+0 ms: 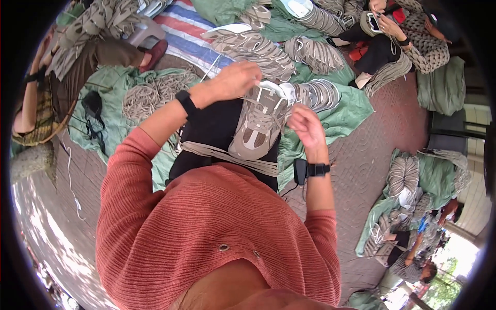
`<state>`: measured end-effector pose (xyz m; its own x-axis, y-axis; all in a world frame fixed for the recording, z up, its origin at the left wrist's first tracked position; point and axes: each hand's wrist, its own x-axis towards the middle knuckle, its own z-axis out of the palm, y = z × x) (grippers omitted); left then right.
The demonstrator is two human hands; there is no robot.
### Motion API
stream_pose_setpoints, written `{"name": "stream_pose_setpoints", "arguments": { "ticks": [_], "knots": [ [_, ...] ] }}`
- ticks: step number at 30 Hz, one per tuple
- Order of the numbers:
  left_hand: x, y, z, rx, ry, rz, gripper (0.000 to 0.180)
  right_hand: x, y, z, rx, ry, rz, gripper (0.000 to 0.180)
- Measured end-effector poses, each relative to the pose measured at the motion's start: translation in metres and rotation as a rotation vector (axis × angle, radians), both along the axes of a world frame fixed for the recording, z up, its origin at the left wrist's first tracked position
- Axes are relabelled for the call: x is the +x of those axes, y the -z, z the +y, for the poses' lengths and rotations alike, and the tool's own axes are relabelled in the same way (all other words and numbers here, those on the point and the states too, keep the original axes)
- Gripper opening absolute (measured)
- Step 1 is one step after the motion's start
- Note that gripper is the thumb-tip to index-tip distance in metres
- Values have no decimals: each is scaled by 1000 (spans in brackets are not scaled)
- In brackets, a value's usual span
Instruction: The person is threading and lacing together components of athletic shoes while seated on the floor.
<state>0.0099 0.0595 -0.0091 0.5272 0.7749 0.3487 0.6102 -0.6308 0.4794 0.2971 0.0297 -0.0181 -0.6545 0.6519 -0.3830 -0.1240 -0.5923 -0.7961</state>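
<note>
A grey-beige sneaker (254,129) lies on my dark-clad lap, toe toward me. Its lace (260,121) crosses the upper in several rows. At the upper left of the shoe's opening, my left hand (235,81) has its fingers drawn together. My right hand (307,125) is raised just right of the shoe, palm partly up and fingers curled in. Whatever either hand may pinch is too fine to make out. A bundle of beige laces (227,156) stretches across my thighs below the toe.
Beyond my lap, stacked sneakers (253,51) sit on green sheeting (351,106). A heap of loose laces (157,95) lies to the left, near a black object (93,106). Other people sit at both sides, one holding a phone (373,21). More shoe bundles (403,175) stand at right.
</note>
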Motion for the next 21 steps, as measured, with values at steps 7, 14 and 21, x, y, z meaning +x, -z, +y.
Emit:
{"name": "stream_pose_setpoints", "arguments": {
  "ticks": [7, 14, 21],
  "knots": [
    [-10, 4, -5, -35, -40, 11, 8, -50, 1, -20, 892, 149, -907, 15],
    [-22, 13, -9, -84, -73, 71, 7, -30, 36, -5, 720, 16, -607, 12],
    [-42, 17, -14, -102, -130, 29, 6, 107, 13, -55, 107, 1042, 587, 19]
  ]
}}
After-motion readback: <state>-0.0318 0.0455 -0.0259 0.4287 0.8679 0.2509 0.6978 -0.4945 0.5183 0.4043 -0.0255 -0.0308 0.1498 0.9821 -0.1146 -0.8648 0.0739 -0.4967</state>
